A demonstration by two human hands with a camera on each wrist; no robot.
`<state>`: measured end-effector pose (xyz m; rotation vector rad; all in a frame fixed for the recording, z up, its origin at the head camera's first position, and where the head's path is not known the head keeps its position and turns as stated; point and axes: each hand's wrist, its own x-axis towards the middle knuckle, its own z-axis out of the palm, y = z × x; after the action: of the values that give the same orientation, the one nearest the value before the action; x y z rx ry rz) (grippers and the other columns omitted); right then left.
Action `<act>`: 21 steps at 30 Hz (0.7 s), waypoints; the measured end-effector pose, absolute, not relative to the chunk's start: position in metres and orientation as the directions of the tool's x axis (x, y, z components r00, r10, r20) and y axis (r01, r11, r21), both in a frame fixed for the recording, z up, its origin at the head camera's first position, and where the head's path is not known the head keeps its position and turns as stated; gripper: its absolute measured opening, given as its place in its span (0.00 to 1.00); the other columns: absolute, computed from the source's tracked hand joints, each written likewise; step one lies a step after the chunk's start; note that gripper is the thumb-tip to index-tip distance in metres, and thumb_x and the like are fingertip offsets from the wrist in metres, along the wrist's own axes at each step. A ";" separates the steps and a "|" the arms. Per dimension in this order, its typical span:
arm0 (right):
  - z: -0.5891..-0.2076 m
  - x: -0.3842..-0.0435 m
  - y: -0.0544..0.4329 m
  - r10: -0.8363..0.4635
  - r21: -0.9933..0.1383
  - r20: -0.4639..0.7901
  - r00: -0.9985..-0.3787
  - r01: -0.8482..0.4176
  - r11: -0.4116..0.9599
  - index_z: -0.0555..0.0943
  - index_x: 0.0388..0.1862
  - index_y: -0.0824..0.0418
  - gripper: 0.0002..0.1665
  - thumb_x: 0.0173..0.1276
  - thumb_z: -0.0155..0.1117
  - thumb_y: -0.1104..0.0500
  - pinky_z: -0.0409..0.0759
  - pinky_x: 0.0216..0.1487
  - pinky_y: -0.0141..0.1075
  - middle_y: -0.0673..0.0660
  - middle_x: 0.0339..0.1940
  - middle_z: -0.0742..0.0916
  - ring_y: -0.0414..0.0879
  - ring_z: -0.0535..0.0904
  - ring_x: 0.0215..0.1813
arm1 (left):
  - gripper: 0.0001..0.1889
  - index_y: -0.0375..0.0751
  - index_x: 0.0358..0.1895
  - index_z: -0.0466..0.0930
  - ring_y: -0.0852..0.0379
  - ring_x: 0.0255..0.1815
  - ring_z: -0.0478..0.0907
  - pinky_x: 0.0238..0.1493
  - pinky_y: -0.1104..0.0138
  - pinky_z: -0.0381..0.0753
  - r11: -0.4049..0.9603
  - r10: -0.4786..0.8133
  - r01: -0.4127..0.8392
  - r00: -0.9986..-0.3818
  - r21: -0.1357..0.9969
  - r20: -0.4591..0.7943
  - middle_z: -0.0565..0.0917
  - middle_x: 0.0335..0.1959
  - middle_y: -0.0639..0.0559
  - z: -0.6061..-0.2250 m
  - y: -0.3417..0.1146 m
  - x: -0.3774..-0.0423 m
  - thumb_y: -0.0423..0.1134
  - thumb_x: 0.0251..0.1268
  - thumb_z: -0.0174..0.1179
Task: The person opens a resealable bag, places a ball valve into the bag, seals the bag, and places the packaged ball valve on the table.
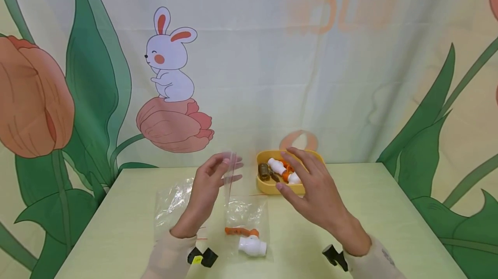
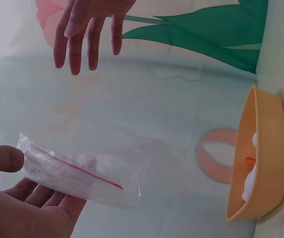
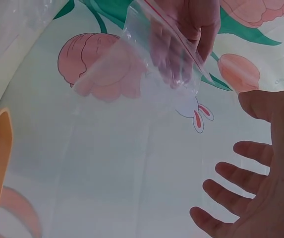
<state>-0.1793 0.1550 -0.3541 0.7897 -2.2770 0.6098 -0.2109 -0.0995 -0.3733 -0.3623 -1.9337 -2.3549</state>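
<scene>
My left hand [image 1: 208, 188] pinches a clear zip bag [image 2: 82, 173] with a red seal line between thumb and fingers, holding it up over the table. Nothing shows inside that bag. My right hand [image 1: 313, 186] holds nothing; its fingers are spread and apart from the bag, overlapping the right part of the yellow tray [image 1: 268, 189] in the head view. Below the hands, another clear bag [image 1: 249, 214] lies on the table with a white plastic pipe fitting [image 1: 253, 246] and an orange lever-shaped piece [image 1: 239, 230] at its near end.
The tray at the back holds white fittings [image 1: 276, 166], orange pieces and a dark brownish cylinder [image 1: 263, 171]. More clear plastic bags [image 1: 171, 205] lie left of centre, partly behind my left forearm. A printed curtain [image 1: 241, 76] hangs behind the table.
</scene>
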 end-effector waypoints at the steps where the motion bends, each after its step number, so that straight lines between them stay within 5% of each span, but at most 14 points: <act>1: -0.353 -0.179 0.153 -0.366 -0.219 0.701 -0.612 -0.674 0.706 0.70 0.71 0.51 0.36 0.64 0.67 0.48 0.74 0.61 0.54 0.56 0.70 0.75 0.54 0.69 0.70 | 0.13 0.38 0.57 0.75 0.54 0.54 0.84 0.53 0.56 0.85 -0.210 0.091 0.203 -0.970 0.956 0.226 0.83 0.55 0.41 -0.373 -0.097 -0.210 0.39 0.76 0.51; 11: -0.353 -0.173 0.135 -0.307 -0.331 0.722 -0.620 -0.699 0.634 0.75 0.66 0.55 0.32 0.63 0.70 0.52 0.77 0.60 0.46 0.54 0.65 0.78 0.49 0.74 0.65 | 0.17 0.37 0.59 0.74 0.51 0.58 0.82 0.56 0.57 0.83 -0.283 0.109 0.224 -0.959 0.933 0.263 0.81 0.58 0.42 -0.371 -0.072 -0.202 0.42 0.76 0.51; 21: -0.361 -0.176 0.127 -0.311 -0.345 0.725 -0.615 -0.714 0.609 0.80 0.59 0.58 0.26 0.62 0.72 0.54 0.84 0.45 0.36 0.52 0.54 0.86 0.44 0.82 0.48 | 0.17 0.37 0.61 0.73 0.57 0.58 0.81 0.58 0.63 0.82 -0.293 0.101 0.271 -0.945 0.917 0.311 0.81 0.60 0.42 -0.372 -0.050 -0.195 0.41 0.76 0.51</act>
<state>-0.1759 0.1268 -0.3610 0.8041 -2.2119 0.8430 -0.1951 -0.0500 -0.3725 -0.4765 -1.7997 -2.3956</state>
